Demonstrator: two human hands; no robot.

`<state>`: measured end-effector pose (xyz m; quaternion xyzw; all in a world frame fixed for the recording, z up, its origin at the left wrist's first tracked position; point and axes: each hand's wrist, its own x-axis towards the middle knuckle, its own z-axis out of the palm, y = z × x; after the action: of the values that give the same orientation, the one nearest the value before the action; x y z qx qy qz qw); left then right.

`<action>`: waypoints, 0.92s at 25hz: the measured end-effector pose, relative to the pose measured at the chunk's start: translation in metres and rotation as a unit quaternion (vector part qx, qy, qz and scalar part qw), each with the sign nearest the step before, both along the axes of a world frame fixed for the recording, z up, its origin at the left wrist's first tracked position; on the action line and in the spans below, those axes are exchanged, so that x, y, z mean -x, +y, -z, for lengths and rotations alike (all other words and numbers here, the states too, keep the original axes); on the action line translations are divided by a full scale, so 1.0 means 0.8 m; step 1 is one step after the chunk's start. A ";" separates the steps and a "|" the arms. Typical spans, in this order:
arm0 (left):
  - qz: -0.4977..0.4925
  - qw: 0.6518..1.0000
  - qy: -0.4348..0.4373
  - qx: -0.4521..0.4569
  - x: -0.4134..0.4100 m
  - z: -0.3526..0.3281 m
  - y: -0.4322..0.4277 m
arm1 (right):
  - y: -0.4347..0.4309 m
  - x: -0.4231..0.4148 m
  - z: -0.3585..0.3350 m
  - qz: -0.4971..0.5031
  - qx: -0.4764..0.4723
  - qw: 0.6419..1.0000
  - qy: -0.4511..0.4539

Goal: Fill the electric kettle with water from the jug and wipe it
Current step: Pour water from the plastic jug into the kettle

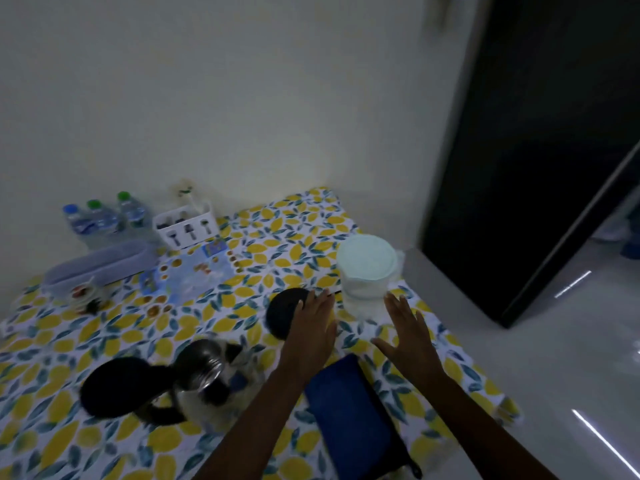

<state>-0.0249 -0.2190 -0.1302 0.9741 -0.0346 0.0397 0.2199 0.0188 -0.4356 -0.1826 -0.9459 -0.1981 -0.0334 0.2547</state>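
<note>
The electric kettle (197, 379) stands at the near left of the table, its black lid (116, 386) swung open to the left. A clear jug (367, 275) with a pale lid holds water at the table's right side. My left hand (313, 327) is open, palm down, just left of the jug and partly over the black round kettle base (282, 311). On the jug's near right side, my right hand (410, 332) is spread open and does not touch it. A folded blue cloth (349, 414) lies between my forearms.
A lemon-patterned cloth covers the table (242, 299). Three water bottles (104, 218), a white cutlery holder (188, 225) and a lilac container (100, 265) sit at the back left. A dark cabinet (540, 150) stands right of the table above the shiny floor (554, 358).
</note>
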 end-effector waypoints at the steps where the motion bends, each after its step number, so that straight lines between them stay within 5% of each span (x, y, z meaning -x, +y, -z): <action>1: 0.007 1.000 -0.012 0.006 -0.021 0.002 -0.016 | -0.018 -0.016 -0.002 0.017 -0.022 1.000 0.003; 7: 0.017 1.000 -0.020 0.008 -0.127 -0.006 -0.075 | -0.065 -0.120 -0.005 0.063 -0.112 0.991 0.023; 10: 0.033 0.994 0.050 -0.086 -0.176 -0.014 -0.090 | -0.054 -0.178 -0.019 0.048 -0.165 0.984 0.053; 14: 0.023 0.975 0.121 -0.183 -0.208 0.008 -0.099 | -0.023 -0.245 -0.017 0.050 -0.227 0.961 0.151; 23: 0.021 0.968 0.103 -0.230 -0.213 0.015 -0.107 | -0.007 -0.283 0.014 0.082 -0.308 0.885 0.339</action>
<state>0.1457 -0.3044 -0.1418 0.9964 -0.0402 -0.0742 -0.0069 0.2455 -0.4414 -0.1937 -0.7861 -0.0011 0.2095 0.5816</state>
